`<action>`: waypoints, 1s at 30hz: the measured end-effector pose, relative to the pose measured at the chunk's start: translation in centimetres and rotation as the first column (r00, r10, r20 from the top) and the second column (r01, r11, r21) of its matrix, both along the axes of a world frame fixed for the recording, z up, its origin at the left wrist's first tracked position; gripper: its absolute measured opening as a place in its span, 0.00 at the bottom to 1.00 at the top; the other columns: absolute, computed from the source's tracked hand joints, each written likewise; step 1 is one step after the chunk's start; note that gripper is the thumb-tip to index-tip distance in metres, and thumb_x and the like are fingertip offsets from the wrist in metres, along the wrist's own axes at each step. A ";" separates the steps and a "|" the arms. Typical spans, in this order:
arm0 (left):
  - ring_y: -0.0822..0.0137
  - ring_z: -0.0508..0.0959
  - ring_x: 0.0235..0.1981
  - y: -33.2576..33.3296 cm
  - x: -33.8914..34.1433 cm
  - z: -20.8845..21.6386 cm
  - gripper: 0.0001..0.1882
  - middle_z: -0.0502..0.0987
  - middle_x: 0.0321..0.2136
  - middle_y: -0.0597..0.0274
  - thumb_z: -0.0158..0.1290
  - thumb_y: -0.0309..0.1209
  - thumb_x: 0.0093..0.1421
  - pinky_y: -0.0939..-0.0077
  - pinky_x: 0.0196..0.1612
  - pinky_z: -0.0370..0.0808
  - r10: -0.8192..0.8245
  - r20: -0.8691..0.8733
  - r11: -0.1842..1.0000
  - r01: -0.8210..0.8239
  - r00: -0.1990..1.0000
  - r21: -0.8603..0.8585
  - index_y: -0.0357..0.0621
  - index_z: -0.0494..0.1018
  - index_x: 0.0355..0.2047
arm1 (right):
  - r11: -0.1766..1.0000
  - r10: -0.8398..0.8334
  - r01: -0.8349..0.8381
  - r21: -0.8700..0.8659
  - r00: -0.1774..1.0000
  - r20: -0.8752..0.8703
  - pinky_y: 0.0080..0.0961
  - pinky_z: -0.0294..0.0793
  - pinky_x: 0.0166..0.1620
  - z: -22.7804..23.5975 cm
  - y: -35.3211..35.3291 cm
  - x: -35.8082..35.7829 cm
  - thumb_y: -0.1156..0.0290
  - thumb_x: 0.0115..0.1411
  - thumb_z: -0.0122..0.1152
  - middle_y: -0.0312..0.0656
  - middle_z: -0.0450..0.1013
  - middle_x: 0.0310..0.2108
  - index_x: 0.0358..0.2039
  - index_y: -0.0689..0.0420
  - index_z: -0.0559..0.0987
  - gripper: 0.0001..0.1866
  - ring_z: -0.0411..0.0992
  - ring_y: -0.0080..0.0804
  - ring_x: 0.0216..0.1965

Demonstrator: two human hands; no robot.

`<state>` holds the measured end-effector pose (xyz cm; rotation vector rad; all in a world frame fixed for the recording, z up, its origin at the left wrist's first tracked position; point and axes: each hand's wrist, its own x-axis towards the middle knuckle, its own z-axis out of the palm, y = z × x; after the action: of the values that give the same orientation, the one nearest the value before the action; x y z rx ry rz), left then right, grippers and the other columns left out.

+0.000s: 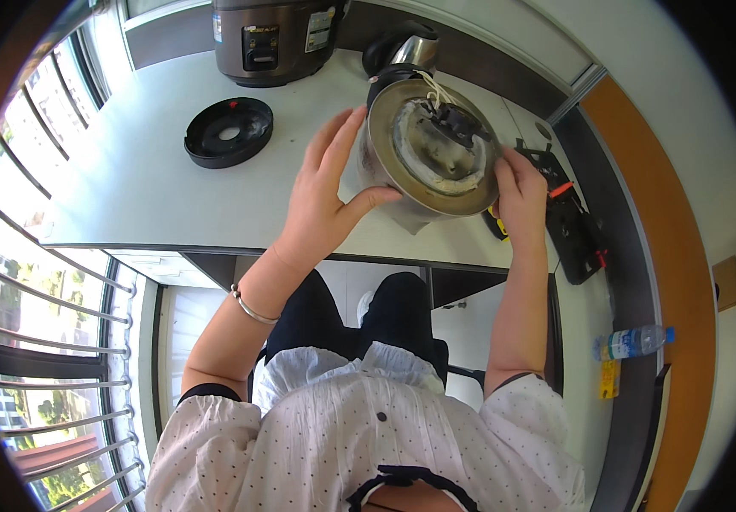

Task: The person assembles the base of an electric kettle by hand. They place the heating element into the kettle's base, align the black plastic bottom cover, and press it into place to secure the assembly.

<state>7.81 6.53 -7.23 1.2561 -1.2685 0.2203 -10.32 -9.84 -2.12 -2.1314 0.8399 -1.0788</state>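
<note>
White and wide, the bench point(129, 188) runs past barred windows on the person's left. At its far edge stands a grey rice cooker point(274, 38). Over the near edge, toward the right-hand end, a steel kettle body point(423, 154) is held tipped so its open underside with wires faces up. A black round base plate point(229, 131) lies flat toward the far left part of the bench, well apart from the kettle. The left hand point(325, 200) has fingers spread against the kettle's side, thumb hooked at its rim. The right hand point(521, 192) curls around the opposite rim. Just beyond it lies a black tool point(568, 218) with orange details.
</note>
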 end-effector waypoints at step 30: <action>0.50 0.70 0.53 -1.5 -1.0 2.4 0.26 0.75 0.45 0.58 0.65 0.40 0.41 0.56 0.55 0.67 0.002 0.493 1.000 -0.002 0.870 -0.002 0.43 0.78 0.42 | 0.672 0.190 -0.076 -0.736 0.979 0.072 0.34 0.66 0.53 1.8 -0.4 0.2 0.69 0.57 0.60 0.42 0.75 0.48 0.48 0.57 0.78 0.17 0.69 0.43 0.50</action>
<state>6.82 5.04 -4.80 1.2410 -1.7027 0.5737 -10.08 -10.23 -0.36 -2.6458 0.1459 -1.6654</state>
